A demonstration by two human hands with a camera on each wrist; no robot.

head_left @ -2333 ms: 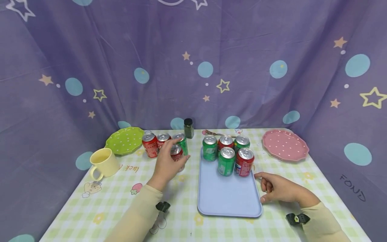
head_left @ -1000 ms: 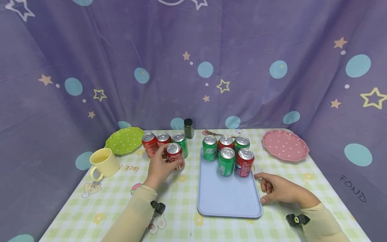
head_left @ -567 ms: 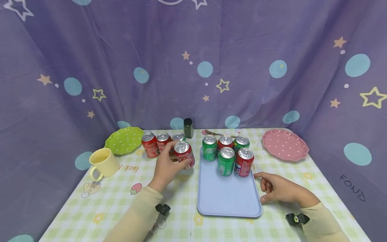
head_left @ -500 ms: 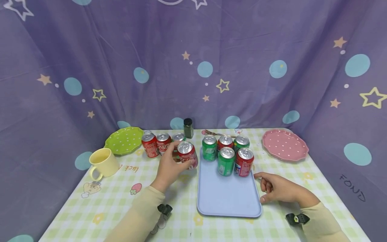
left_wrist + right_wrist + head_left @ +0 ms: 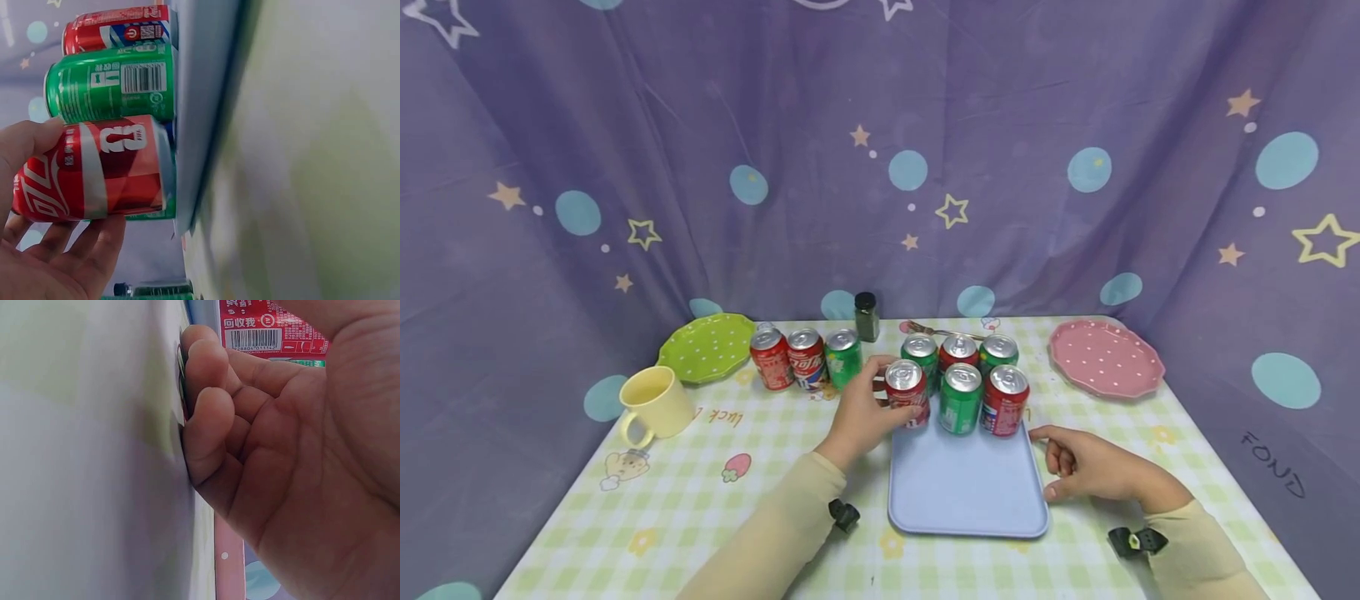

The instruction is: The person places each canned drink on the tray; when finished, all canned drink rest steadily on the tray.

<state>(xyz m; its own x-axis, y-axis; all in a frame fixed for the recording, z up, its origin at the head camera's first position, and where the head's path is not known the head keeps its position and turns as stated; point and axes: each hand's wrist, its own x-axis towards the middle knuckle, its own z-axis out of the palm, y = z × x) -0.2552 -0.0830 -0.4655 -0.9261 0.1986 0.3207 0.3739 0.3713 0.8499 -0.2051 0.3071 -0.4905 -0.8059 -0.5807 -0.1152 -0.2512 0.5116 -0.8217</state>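
My left hand (image 5: 867, 414) grips a red soda can (image 5: 103, 169) upright, thumb on its near side and fingers round the far side. The can is at the left edge of the light blue tray (image 5: 967, 492), its base close over the surface in the left wrist view. Beside it stand a green soda can (image 5: 961, 402) and another red can (image 5: 1006, 403). Behind them is a row of a green can (image 5: 919, 348), a red can (image 5: 958, 350) and a green can (image 5: 998, 352). My right hand (image 5: 1093, 467) rests on the table, index fingertip and thumb at the tray's right edge, other fingers loosely curled.
Left of the tray stand two red cans (image 5: 772, 360) and a green can (image 5: 843, 360). Around them are a yellow mug (image 5: 658, 404), a green plate (image 5: 707, 348) and a dark-capped spice jar (image 5: 866, 318). A fork (image 5: 943, 332) lies behind the tray; a pink plate (image 5: 1107, 358) is at right.
My left hand has taken the red can from in front of the left group and carried it right to the tray's left edge. My right hand has stayed at the tray's right edge.
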